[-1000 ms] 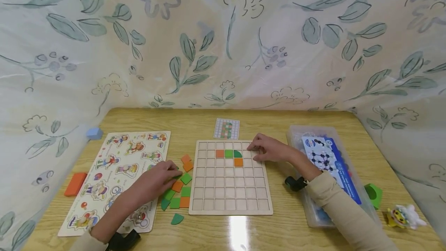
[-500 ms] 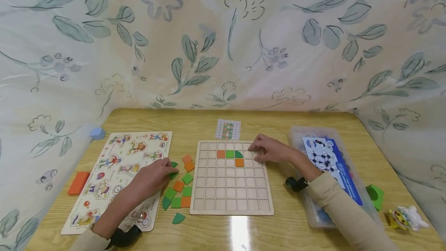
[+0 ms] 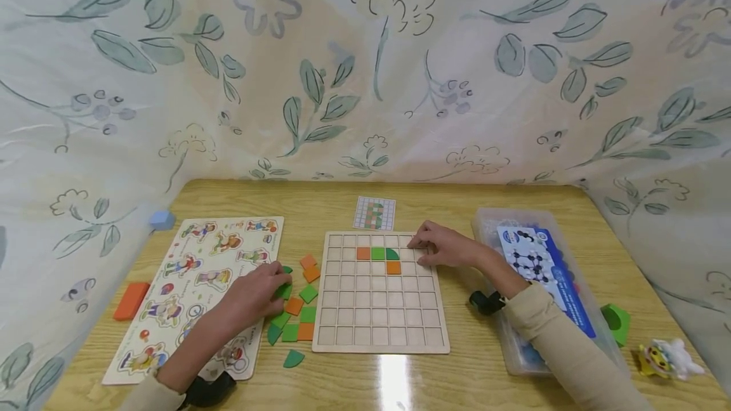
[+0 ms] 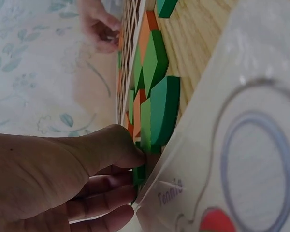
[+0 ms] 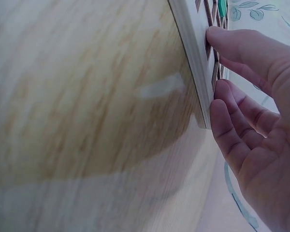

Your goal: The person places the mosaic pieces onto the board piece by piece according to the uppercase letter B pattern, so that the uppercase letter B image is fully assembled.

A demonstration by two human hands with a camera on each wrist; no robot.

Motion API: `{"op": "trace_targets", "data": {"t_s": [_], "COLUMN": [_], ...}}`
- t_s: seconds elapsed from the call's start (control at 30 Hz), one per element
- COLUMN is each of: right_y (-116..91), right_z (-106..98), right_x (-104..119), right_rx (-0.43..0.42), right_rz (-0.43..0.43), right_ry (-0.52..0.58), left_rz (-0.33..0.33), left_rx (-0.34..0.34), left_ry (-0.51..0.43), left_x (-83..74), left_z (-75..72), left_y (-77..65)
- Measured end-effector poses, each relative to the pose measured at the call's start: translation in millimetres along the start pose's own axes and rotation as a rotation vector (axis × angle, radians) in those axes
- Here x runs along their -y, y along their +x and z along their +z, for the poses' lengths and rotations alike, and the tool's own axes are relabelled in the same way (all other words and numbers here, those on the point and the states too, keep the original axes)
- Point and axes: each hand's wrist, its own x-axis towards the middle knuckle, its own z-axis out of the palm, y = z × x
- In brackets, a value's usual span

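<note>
Green and orange tiles, smooth flat squares and quarter-rounds, lie left of centre in the head view's lower half, beside the pale wooden grid board. The left hand reaches in from lower left, thumb bent toward curled fingers, pinching a green piece. The right hand, fingers loosely bent, rests fingertips near the board's upper right corner, grasping nothing. Streaky wood grain covers the bench.
</note>
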Motion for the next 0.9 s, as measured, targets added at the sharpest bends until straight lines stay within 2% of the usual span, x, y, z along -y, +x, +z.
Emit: {"op": "trace_targets", "data": {"t_s": [0.13,0.3,0.37,0.57,0.73,0.9], "right_y": [-0.4,0.1,0.0,1.2,1.5,1.3], "right_z": [-0.4,0.3,0.5,0.9,0.5,0.1], "right_x": [-0.4,-1.2,-1.2,-1.7,-1.3,-0.8], "right_rx": [-0.001,0.002,0.003,-0.005,0.000,-0.001], "right_rz": [0.006,-0.006,-0.008,-0.015,-0.015,-0.008], "right_ry": [0.002,0.002,-0.001,-0.011,-0.013,-0.010], "left_rz": [0.019,0.109,0.137,0.177,0.259,0.311], "left_rx": [-0.038,-0.096,-0.108,-0.136,-0.105,-0.050], "left_ry": [0.059,0.181,0.187,0.071,-0.014,-0.087], "left_x": [-1.9,-1.2,0.4,7.7,10.2,3.5], "left_z": [4.6,11.8,12.4,5.1,1.8,0.8], "left_y": [1.4,-0.5,-2.3,-1.9,6.5,22.8]}}
